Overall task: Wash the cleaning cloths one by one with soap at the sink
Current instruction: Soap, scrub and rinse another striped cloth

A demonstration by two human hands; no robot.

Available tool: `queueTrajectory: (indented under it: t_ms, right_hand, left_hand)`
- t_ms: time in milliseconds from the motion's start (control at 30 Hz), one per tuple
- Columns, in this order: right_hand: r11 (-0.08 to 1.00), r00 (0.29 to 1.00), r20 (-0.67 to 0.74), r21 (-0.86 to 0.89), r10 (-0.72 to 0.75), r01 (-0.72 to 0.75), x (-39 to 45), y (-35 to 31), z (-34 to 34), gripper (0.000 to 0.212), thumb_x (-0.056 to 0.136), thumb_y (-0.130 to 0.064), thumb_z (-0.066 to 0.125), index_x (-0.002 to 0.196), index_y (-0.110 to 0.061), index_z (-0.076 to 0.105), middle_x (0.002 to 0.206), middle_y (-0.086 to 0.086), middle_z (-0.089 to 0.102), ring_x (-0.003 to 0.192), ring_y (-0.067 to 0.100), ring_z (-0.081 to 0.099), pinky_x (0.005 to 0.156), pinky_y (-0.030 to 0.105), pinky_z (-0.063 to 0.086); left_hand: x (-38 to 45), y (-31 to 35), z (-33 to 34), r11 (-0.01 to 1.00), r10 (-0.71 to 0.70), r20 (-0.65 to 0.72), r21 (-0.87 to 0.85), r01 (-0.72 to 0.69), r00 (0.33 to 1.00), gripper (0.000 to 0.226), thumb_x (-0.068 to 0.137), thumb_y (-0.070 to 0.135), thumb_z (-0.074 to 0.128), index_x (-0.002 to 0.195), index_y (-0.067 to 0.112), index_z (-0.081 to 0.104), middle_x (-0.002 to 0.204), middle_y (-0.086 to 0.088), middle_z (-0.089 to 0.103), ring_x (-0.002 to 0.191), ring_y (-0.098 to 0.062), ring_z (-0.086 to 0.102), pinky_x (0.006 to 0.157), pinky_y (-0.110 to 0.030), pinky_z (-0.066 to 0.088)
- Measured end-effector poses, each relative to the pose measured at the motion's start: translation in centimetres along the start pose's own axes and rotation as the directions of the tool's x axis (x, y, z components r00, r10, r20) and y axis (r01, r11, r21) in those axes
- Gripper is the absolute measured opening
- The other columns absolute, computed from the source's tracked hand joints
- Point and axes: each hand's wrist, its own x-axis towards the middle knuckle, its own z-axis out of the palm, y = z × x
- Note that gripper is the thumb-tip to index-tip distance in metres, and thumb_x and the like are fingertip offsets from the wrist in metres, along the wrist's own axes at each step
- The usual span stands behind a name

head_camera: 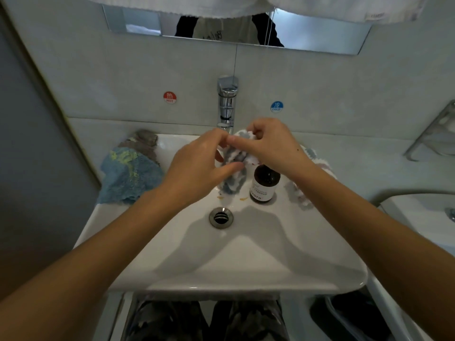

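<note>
I am seeing both hands gripping one blue-and-white cloth (234,166) above the sink (246,262), just below the tap (227,102): the left hand (199,166) is pinching it from 9 o'clock, the right hand (270,146) is curling round it from 3 o'clock. A brown bottle (264,184) is standing at the cloth's 4 o'clock; the blue cloths (128,175) are lying on the rim at 9 o'clock.

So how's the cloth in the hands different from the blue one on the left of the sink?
The held cloth is grey and white, bunched up and gripped by both the left hand and right hand over the sink. The blue cloth has yellow patches and lies spread on the rim, untouched.
</note>
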Motion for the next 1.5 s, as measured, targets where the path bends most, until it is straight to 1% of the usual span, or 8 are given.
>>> queueTrajectory:
  t_ms: [200,467,600,733,900,1067,1267,1500]
  right_hand:
    - [0.99,0.998,0.045,0.14,-0.036,0.03,-0.4,0.4,-1.0,0.037,0.084,-0.046,0.072,0.075,-0.014,0.055,0.056,-0.011,0.047,0.042,-0.004,0.042,0.045,0.01,0.032]
    - [0.963,0.971,0.124,0.203,-0.205,0.177,-0.1,0.5,-1.7,0.032,0.085,-0.022,0.075,0.11,-0.022,0.056,0.099,-0.009,0.065,0.088,0.003,0.065,0.077,0.02,0.054]
    - [0.946,0.981,0.027,0.271,-0.194,0.18,0.2,0.2,-2.4,0.003,0.093,-0.016,0.066,0.09,-0.016,0.065,0.083,-0.002,0.07,0.077,0.013,0.068,0.074,0.029,0.057]
    - [0.933,0.986,0.033,0.33,-0.164,0.144,0.0,0.0,-1.8,0.019,0.097,-0.016,0.059,0.078,-0.02,0.062,0.071,-0.01,0.064,0.07,0.007,0.06,0.071,0.024,0.049]
    - [0.921,0.986,-0.027,0.352,-0.167,0.166,0.0,-0.6,-0.9,0.012,0.102,-0.01,0.048,0.098,-0.009,0.06,0.086,0.025,0.066,0.073,0.023,0.06,0.066,0.04,0.05]
    - [0.924,0.964,-0.045,0.275,-0.263,0.265,0.1,-1.4,-1.2,0.018,0.1,-0.004,0.051,0.094,-0.016,0.063,0.059,-0.023,0.058,0.057,-0.005,0.051,0.057,0.008,0.036]
    - [0.932,0.96,-0.063,0.23,-0.273,0.28,0.4,-1.4,-1.6,0.019,0.097,-0.011,0.057,0.088,-0.025,0.066,0.068,0.006,0.062,0.063,0.011,0.051,0.059,0.02,0.038]
    - [0.929,0.94,-0.031,0.144,-0.339,0.34,0.1,-1.9,-2.1,0.023,0.097,-0.012,0.058,0.088,-0.032,0.064,0.065,-0.025,0.061,0.062,-0.004,0.054,0.062,0.009,0.039]
  left_hand:
    - [0.7,-0.1,-1.3,0.978,-0.008,0.009,-0.207,0.01,1.0,0.012,0.086,0.025,0.072,0.096,0.019,0.068,0.089,0.012,0.068,0.078,-0.003,0.065,0.074,-0.03,0.056]
    - [2.4,0.0,-3.0,0.902,-0.059,0.019,-0.428,0.061,0.998,0.011,0.091,0.019,0.066,0.081,0.023,0.063,0.078,0.009,0.066,0.069,-0.013,0.066,0.06,-0.03,0.055]
    - [2.8,-0.7,-3.5,0.87,-0.121,0.029,-0.479,0.12,0.992,0.015,0.096,0.019,0.058,0.082,0.023,0.059,0.079,0.005,0.065,0.076,-0.012,0.064,0.07,-0.038,0.055]
    - [2.5,-0.5,-3.0,0.832,-0.176,0.049,-0.527,0.175,0.983,0.019,0.1,0.016,0.05,0.083,0.023,0.055,0.074,0.009,0.061,0.068,0.0,0.057,0.07,-0.023,0.047]
    - [2.2,0.1,-3.0,0.716,-0.202,0.176,-0.644,0.268,0.963,0.014,0.091,0.022,0.062,0.105,0.02,0.059,0.092,0.003,0.068,0.078,0.0,0.066,0.069,-0.015,0.052]
    - [2.4,-0.1,-4.1,0.731,-0.091,0.286,-0.631,0.259,0.954,0.035,0.083,0.018,0.069,0.118,0.017,0.066,0.109,0.002,0.073,0.1,-0.011,0.068,0.082,-0.019,0.053]
    - [2.4,-0.7,-4.8,0.614,-0.092,0.26,-0.745,0.261,0.961,0.03,0.08,0.026,0.067,0.107,0.014,0.065,0.098,0.003,0.071,0.09,-0.008,0.067,0.077,-0.017,0.053]
    - [3.2,-0.6,-5.1,0.543,-0.135,0.211,-0.802,0.25,0.968,0.026,0.071,0.013,0.066,0.096,0.015,0.058,0.081,0.007,0.069,0.081,-0.006,0.067,0.07,-0.019,0.053]
